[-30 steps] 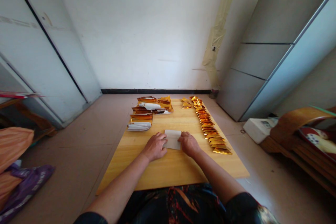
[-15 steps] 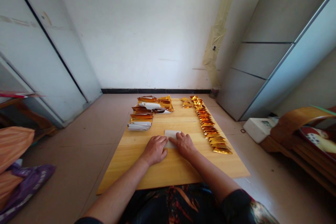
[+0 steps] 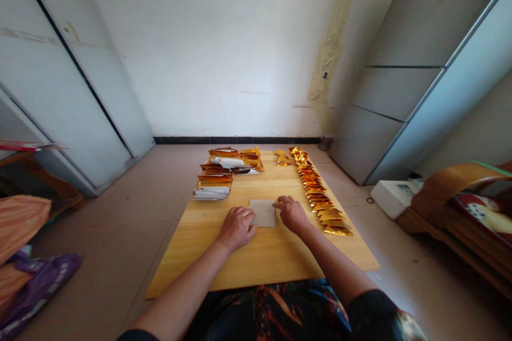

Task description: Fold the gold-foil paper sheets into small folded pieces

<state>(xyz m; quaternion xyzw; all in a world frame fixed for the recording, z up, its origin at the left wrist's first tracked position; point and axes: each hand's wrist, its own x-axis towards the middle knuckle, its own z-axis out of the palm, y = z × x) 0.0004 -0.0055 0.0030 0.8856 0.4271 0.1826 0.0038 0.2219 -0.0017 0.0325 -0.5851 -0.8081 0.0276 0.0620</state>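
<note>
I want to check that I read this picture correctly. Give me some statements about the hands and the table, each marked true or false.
1. A row of folded gold pieces runs along the right side of the wooden table. True.
2. The left hand is at the left edge of the pale sheet. True.
3. The right hand lies flat over the middle of the pale sheet. False: it is at the right edge.
4. The white stack nearest the left hand lies on the table's right half. False: it lies on the left half.
</note>
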